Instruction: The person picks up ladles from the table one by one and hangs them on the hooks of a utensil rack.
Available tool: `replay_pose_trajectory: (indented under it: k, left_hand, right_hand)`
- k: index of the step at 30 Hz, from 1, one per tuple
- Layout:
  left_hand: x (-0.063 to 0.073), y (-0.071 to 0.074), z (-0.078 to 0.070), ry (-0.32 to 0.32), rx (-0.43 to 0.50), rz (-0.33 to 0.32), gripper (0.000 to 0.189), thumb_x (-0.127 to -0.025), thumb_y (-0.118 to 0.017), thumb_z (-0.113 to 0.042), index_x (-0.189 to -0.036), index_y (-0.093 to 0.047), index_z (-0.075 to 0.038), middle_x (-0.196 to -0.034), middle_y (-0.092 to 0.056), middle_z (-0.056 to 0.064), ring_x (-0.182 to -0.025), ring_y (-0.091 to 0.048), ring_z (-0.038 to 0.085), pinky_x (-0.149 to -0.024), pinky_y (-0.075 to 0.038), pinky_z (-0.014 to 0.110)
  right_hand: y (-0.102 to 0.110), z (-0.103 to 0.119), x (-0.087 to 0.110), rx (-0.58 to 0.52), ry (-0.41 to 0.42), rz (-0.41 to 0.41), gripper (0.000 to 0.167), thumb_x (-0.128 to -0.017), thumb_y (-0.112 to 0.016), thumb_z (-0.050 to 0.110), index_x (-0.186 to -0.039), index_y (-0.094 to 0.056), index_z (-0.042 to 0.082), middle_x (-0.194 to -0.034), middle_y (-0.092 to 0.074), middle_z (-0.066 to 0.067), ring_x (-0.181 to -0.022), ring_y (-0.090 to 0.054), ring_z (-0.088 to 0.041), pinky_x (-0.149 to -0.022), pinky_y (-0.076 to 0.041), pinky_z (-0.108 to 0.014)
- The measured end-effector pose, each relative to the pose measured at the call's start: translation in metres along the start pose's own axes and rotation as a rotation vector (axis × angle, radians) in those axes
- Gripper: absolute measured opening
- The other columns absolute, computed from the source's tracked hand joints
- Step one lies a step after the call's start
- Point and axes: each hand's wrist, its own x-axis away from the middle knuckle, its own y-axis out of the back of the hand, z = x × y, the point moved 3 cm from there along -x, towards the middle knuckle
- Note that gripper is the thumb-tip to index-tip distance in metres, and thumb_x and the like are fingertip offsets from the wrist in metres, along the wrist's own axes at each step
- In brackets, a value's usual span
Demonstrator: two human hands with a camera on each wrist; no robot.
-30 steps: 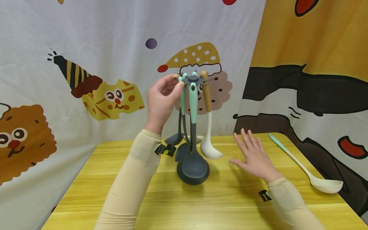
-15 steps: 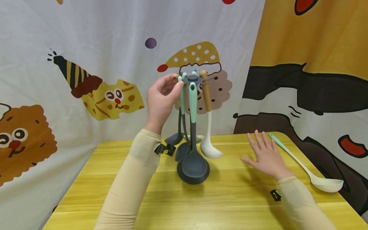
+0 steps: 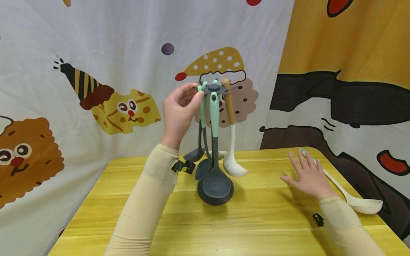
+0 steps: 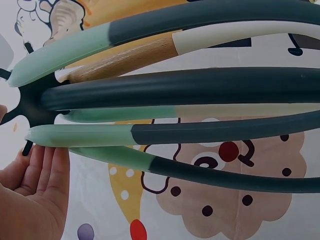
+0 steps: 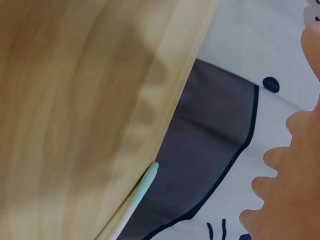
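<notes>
In the head view, my left hand [image 3: 179, 110] pinches one arm of the dark rotating utensil rack [image 3: 214, 88] at its top. From the rack hang a dark ladle [image 3: 217, 183] with a mint handle, a white ladle [image 3: 233, 165] with a wooden handle, and several other utensils. The left wrist view has the fingers [image 4: 45, 170] right at a hook of the rack. My right hand [image 3: 310, 179], fingers spread and holding nothing, hovers over the table's right side. It overlaps the mint handle of a cream ladle [image 3: 365, 205] lying there; the right wrist view catches that handle [image 5: 142, 187].
The rack's round dark base [image 3: 214, 201] stands mid-table on the wooden table [image 3: 153, 220]. Behind it hangs a curtain [image 3: 128, 42] printed with cartoon figures. The cream ladle lies along the table's right edge.
My right hand has moved rightward, away from the rack, and now overlaps the handle of the cream ladle. The left hand keeps its hold on the rack, which stays in place.
</notes>
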Motion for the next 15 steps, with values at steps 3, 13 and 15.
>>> replay_pose_trajectory:
  k: [3,13,15]
  left_hand:
    - [0.0,0.0,0.0,0.003,0.001,0.001,0.03,-0.091,-0.071,-0.018,-0.117,-0.068,-0.003,-0.107,-0.068,0.01,-0.098,-0.065,0.02,-0.09,-0.053,0.031]
    - [0.001,-0.001,0.001,0.005,0.002,0.006,0.03,-0.091,-0.071,-0.018,-0.117,-0.068,-0.003,-0.107,-0.068,0.01,-0.099,-0.065,0.019,-0.09,-0.053,0.031]
    - [0.001,-0.001,0.001,0.008,0.0,0.005,0.03,-0.092,-0.071,-0.019,-0.117,-0.068,-0.003,-0.107,-0.068,0.01,-0.099,-0.065,0.019,-0.091,-0.053,0.03]
  right_hand:
    - [0.0,-0.007,0.001,0.008,-0.019,0.015,0.098,-0.093,-0.053,0.064,-0.16,-0.005,0.01,-0.16,0.006,-0.028,-0.145,0.012,-0.048,-0.108,0.009,-0.072]
    - [0.003,-0.03,0.0,0.01,-0.064,0.047,0.099,-0.094,-0.051,0.064,-0.159,-0.002,0.006,-0.159,0.009,-0.03,-0.141,0.013,-0.054,-0.105,0.01,-0.074]
    - [0.004,-0.034,0.0,0.009,-0.066,0.035,0.1,-0.093,-0.052,0.065,-0.159,-0.004,0.006,-0.159,0.008,-0.031,-0.142,0.014,-0.054,-0.105,0.011,-0.073]
